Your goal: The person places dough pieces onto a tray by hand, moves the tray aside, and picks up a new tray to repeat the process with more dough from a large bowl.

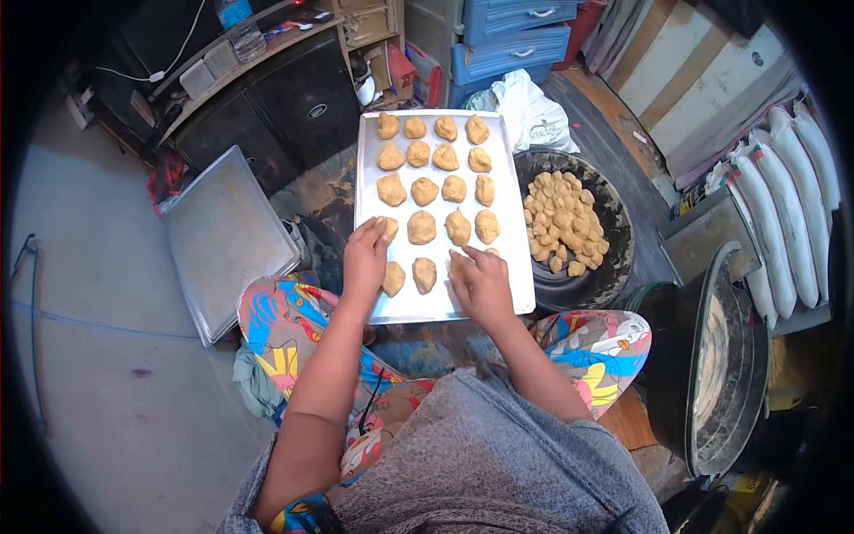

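A metal baking tray lies in front of me, bearing rows of rough tan dough pieces. At the tray's left side, my left hand has its fingers closed over a dough piece, which shows only in part. My right hand is near the lower right of the tray, its fingers bent around another piece that they mostly hide. Just beyond my right fingers, the edge of one more dough piece peeks out. Between my hands, a dough piece sits untouched.
Right of the tray, a black basin holds a heap of dough pieces. A second tray leans at the left. A large black tub stands tilted at the right, near long filled plastic bags. Blue drawers are behind.
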### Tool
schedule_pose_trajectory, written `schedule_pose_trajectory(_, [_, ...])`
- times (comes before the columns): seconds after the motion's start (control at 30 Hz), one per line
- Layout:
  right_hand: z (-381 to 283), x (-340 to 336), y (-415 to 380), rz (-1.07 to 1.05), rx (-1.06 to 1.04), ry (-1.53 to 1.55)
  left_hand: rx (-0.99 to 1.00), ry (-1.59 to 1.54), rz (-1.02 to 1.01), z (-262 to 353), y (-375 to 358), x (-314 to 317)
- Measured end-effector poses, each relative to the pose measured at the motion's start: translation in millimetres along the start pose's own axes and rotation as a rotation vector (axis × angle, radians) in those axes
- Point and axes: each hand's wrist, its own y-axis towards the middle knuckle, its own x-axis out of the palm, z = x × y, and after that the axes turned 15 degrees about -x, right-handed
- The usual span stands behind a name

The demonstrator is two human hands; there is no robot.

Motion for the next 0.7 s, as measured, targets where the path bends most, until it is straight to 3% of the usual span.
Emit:
schedule_pose_trajectory(0.03, [1,1,0,0.004,-0.004,-0.002,-0.022,0.04,-0.07,-1,3,0])
schedule_pose_trajectory(0.17, [23,-8,12,0.019,0.182,-0.021,-0.075,0.06,-0.059,4,6,4])
schedule_pose_trajectory(0.27, [58,3,20,0.094,0.195,-0.122,-0.031,0.068,-0.02,11,2,6])
schedule_pose_trajectory(0.43, [82,4,29,0.014,0.256,0.036,-0.021,0.13,-0.023,20,-15,-7])
schedule_pose_trajectory(0.5, [74,1,30,0.029,0.242,0.028,-0.026,0.097,-0.045,19,-28,-10])
schedule_pose_trajectory(0.57, [56,-6,31,0.101,0.079,-0.249,-0.027,0.063,-0.059,19,-41,-12])
schedule_pose_trajectory(0.63, [28,-12,29,0.033,0.066,-0.081,0.025,0.097,-0.106,24,-55,-15])
schedule_pose_trajectory(0.7, [-1,-5,20,-0.008,-0.138,-0.013,0.007,0.077,-0.116,21,-67,-14])
